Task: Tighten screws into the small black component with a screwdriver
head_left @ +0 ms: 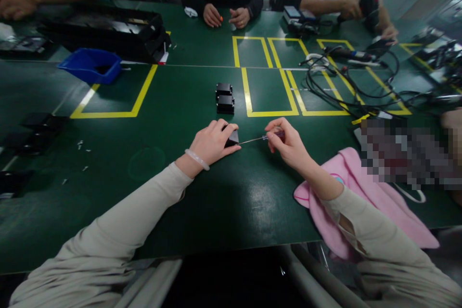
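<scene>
A: What are the two hands doing?

B: The left hand (212, 143) is wrapped over a small black box (232, 138) and presses it down on the green tabletop (224, 202). The right hand (287, 143) pinches a thin screwdriver (258, 139) by its handle. The metal tip points to 9 o'clock and meets the side of the box.

A: How do you do this bit well?

B: I think you hold the box really still so it can't slide. Keep the screwdriver straight in line with the screw. Turn gently with the fingertips and push a little, so the tip does not slip out.

A: Can you see the screw?

B: No. The fingers cover most of the box, and the tip is too small to make out.

A: What else is near?

B: A pink cloth (361, 192) lies at 4 o'clock from the hands, partly under the right sleeve. Tiny bits (82, 144) lie at 9 o'clock; I can't tell what they are. Two more black boxes (224, 98) sit at 12 o'clock, a little way off.

A: And farther away?

B: A blue tray (90, 65) at 10 o'clock, and tangled black cables (342, 86) at 2 o'clock. Other people's hands rest at the far edge. A blurred patch at 3 o'clock hides something
</scene>
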Tool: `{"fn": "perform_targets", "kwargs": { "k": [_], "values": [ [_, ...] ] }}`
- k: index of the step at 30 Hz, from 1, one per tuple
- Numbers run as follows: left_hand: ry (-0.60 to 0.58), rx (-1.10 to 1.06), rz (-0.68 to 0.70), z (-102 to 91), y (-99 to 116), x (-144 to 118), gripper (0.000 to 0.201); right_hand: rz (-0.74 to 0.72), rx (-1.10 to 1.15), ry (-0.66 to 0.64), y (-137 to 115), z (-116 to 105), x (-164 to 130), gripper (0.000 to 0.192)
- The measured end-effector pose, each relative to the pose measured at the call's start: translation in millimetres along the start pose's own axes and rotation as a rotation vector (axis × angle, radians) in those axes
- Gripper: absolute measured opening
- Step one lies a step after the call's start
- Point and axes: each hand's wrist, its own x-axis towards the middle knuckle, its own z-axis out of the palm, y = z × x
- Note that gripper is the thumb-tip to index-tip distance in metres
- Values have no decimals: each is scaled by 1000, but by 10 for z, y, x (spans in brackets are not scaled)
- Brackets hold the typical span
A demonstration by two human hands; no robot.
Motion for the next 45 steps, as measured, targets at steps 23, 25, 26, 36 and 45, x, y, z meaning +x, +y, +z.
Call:
{"fn": "perform_targets", "kwargs": {
  "k": [23,25,26,36,45],
  "values": [
    [-2,-5,4,-3,-3,0,52,14,20,-21,-9,0,-2,22],
    [2,-7,5,1,-5,-1,52,41,4,-33,-13,-6,1,25],
    [3,-6,5,2,-6,-2,52,54,-5,-41,-15,-9,2,27],
    [1,0,-3,-1,2,-4,52,50,17,-42,-1,-11,10,23],
    [-1,8,0,-13,6,-2,52,31,29,-9,3,1,3,22]
  ]
}}
